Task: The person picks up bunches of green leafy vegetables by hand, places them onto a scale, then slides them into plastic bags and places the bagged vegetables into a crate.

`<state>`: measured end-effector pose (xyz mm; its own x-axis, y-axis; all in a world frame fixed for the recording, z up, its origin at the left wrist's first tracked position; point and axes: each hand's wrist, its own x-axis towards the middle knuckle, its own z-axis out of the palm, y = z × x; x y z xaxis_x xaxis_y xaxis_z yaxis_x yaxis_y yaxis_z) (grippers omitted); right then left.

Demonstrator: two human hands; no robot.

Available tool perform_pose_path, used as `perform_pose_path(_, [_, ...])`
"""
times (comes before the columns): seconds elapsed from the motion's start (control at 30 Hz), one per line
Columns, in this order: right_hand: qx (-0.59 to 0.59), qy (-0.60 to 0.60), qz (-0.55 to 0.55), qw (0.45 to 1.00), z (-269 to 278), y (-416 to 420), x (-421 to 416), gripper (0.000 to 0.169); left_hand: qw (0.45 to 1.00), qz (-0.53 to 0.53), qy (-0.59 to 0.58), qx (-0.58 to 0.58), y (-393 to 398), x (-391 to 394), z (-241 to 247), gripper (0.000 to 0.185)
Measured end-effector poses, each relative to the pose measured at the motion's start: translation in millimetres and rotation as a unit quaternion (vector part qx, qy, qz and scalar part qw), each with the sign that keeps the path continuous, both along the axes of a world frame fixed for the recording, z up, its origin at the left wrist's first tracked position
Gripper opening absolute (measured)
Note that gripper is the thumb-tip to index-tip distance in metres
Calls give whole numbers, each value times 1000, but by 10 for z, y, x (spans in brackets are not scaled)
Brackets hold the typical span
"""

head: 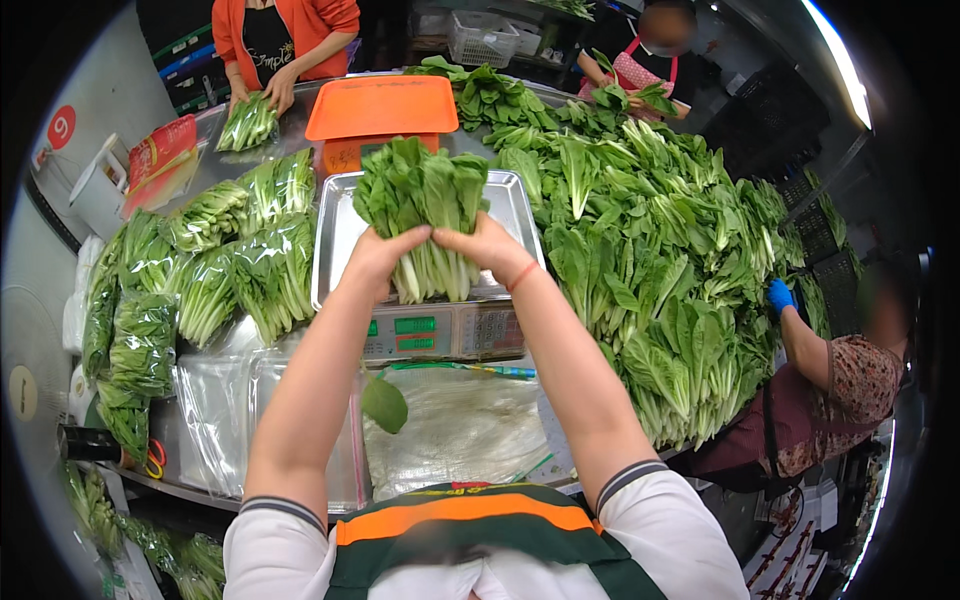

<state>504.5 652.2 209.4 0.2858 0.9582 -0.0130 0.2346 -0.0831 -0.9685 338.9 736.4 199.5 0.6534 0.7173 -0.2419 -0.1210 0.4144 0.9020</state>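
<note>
Both my hands grip one bunch of leafy greens [424,202], its leaves pointing away from me and its pale stems towards me. My left hand [381,257] holds its left side and my right hand [486,244] its right side, with the thumbs almost meeting on top. The bunch is over the metal tray [328,247] of a digital scale [450,330]; whether it rests on the tray I cannot tell. A large heap of loose greens [645,225] lies to the right. On the left are several clear bags of packed greens [274,274].
Flat clear plastic bags [217,420] and a woven sack [450,427] lie nearest me, with scissors [156,457] at the left edge. Beyond the tray stands another scale with an orange top [382,109]. Co-workers stand at the far left [307,30], far right [637,60] and right [817,390].
</note>
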Motion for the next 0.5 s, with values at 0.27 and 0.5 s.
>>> perform_pose_path(0.27, [-130,147,93,976,-521,-1534,-827,59,999,-5,23,47,-1405,-1148,-269,61])
perform_pose_path(0.5, [7,-72,253,965,-1185,-1739,-1244,58,885,-87,246,386,-1655,-1512,-27,57])
